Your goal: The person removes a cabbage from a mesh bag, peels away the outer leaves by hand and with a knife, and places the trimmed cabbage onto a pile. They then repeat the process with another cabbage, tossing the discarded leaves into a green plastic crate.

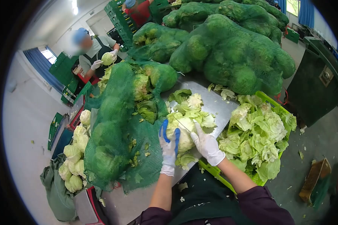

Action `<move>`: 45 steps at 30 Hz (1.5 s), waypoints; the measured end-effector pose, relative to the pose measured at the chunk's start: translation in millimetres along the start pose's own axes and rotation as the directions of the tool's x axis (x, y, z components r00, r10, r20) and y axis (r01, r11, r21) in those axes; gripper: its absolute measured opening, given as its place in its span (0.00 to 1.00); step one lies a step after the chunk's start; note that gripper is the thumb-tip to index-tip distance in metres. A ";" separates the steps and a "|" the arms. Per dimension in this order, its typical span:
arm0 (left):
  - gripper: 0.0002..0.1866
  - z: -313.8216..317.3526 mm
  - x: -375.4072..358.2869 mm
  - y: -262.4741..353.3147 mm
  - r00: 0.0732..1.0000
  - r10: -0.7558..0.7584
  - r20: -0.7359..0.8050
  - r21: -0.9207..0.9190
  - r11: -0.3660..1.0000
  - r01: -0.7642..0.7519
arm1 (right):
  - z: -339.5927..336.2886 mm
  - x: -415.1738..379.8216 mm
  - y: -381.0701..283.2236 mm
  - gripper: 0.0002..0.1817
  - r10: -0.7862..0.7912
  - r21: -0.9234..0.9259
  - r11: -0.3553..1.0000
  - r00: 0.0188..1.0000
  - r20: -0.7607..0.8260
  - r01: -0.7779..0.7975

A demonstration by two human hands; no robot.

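A pale green head of lettuce or cabbage (184, 138) is between my hands over the metal table (214, 101). My left hand (168, 147), in a white glove with blue on the fingers, rests against its left side, thumb and fingers spread around it. My right hand (207, 144), in a white glove, is closed at the head's right side around a knife (183, 124), whose thin blade lies across the top. The handle is hidden in the fingers. Loose leaves (194, 107) lie just beyond the head.
A lime-green crate (214, 171) full of leaves stands at the right. Green net sacks (233, 56) of heads fill the back; an opened one (110, 131) lies left, beside trimmed heads (75, 153). A co-worker (97, 52) holds a head. A dark bin (315, 82) stands right.
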State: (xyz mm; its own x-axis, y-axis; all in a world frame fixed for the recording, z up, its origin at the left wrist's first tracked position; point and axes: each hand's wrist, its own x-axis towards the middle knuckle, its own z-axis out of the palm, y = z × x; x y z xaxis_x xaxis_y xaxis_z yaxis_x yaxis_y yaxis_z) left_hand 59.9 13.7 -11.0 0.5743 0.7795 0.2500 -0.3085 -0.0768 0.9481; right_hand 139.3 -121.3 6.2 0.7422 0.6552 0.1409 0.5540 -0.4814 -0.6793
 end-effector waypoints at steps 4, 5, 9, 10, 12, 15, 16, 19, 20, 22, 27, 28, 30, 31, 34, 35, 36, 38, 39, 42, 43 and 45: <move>0.27 9.7 -4.9 4.9 0.985 0.168 0.030 0.426 0.890 -0.165 | -5.1 1.3 3.8 0.34 0.032 -0.182 0.983 0.999 0.022 -0.027; 0.27 13.7 -4.9 4.4 0.986 0.164 0.032 0.421 0.892 -0.162 | -5.8 2.6 2.3 0.34 0.037 -0.187 0.982 0.999 0.020 -0.032; 0.23 19.6 -7.2 -9.1 0.964 0.260 0.047 0.602 0.764 -0.235 | -0.3 12.2 2.5 0.31 0.068 -0.164 0.982 0.990 -0.126 -0.089; 0.22 20.9 -6.7 -9.8 0.944 0.318 0.085 0.670 0.683 -0.291 | 3.6 18.6 5.3 0.30 0.098 -0.121 0.985 0.978 -0.184 -0.121; 0.22 26.3 -6.4 -4.6 0.943 0.322 0.084 0.653 0.697 -0.296 | 14.4 34.8 24.6 0.31 0.083 -0.077 0.992 0.976 -0.203 -0.101; 0.23 32.0 -11.1 4.1 0.950 0.290 0.118 0.754 0.596 -0.276 | -13.9 62.9 46.1 0.32 0.283 0.136 0.952 0.958 -0.039 -0.275; 0.23 29.5 -13.8 -2.4 0.949 0.293 0.116 0.750 0.601 -0.277 | -26.0 67.1 53.2 0.34 0.444 0.271 0.836 0.878 0.177 -0.477; 0.27 10.5 -9.9 -18.4 0.929 0.351 0.121 0.434 0.823 -0.367 | -11.7 74.6 89.3 0.37 0.383 0.276 0.868 0.910 0.158 -0.414; 0.27 1.9 -4.0 -22.8 0.928 0.354 0.118 0.437 0.820 -0.369 | -1.6 69.3 90.8 0.37 0.378 0.277 0.869 0.912 0.160 -0.409; 0.28 -12.2 4.7 -30.4 0.999 -0.003 -0.041 -0.062 0.998 0.000 | 26.3 41.9 72.9 0.36 0.238 0.182 0.964 0.938 -0.253 -0.196; 0.29 11.0 -29.8 31.6 0.978 -0.150 -0.143 -0.017 0.989 0.149 | 32.9 9.4 2.8 0.50 0.310 0.498 0.813 0.948 0.068 -0.302; 0.29 5.7 -39.5 38.8 0.980 -0.146 -0.137 -0.009 0.989 0.146 | 32.7 21.7 21.0 0.45 0.150 0.542 0.839 0.978 -0.147 -0.047; 0.25 -6.8 -63.9 49.4 0.884 -0.468 -0.018 0.032 0.883 0.468 | -13.5 41.2 33.1 0.39 0.053 0.663 0.735 0.986 0.158 -0.145; 0.20 -20.9 -67.0 30.2 0.958 -0.286 0.026 0.144 0.949 0.280 | -31.7 44.6 31.8 0.32 0.048 0.607 0.770 0.967 0.249 -0.194; 0.18 -6.7 -26.9 58.9 0.868 0.378 0.320 0.630 0.599 -0.494 | -34.4 51.7 44.2 0.31 0.023 0.565 0.803 0.957 0.290 -0.190; 0.18 3.6 -11.4 62.1 0.879 0.335 0.339 0.602 0.641 -0.477 | -20.5 52.4 56.7 0.32 -0.064 0.518 0.853 0.976 0.207 -0.054; 0.19 9.9 3.0 52.0 0.867 0.293 0.402 0.627 0.602 -0.494 | -10.4 51.4 63.1 0.32 -0.066 0.514 0.856 0.976 0.208 -0.052; 0.21 20.0 22.0 20.3 0.885 0.209 0.417 0.587 0.681 -0.438 | 4.4 43.6 71.9 0.34 0.000 0.182 0.983 0.997 -0.072 0.013; 0.21 24.6 24.5 19.7 0.883 0.206 0.422 0.584 0.684 -0.438 | -7.9 34.3 58.8 0.35 0.067 0.153 0.986 0.997 -0.038 -0.061; 0.23 34.8 24.8 14.8 0.883 0.182 0.433 0.698 0.552 -0.457 | -30.1 15.6 25.9 0.31 0.257 0.042 0.964 0.962 0.094 -0.261; 0.23 33.6 22.1 11.9 0.874 0.235 0.425 0.696 0.533 -0.481 | -18.5 15.2 32.2 0.31 0.189 -0.100 0.977 0.982 -0.002 -0.189; 0.23 32.1 19.1 8.4 0.879 0.278 0.388 0.691 0.543 -0.477 | -19.9 19.5 32.8 0.31 0.172 -0.115 0.979 0.985 0.021 -0.169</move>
State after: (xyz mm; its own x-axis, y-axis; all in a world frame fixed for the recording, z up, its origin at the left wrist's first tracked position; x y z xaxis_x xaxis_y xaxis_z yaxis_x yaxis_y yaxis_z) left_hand 92.6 7.9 8.0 0.7130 0.4223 0.5597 0.0821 -0.8430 0.5315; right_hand 179.4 -135.8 1.0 0.8184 0.5745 0.0067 0.4604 -0.6488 -0.6059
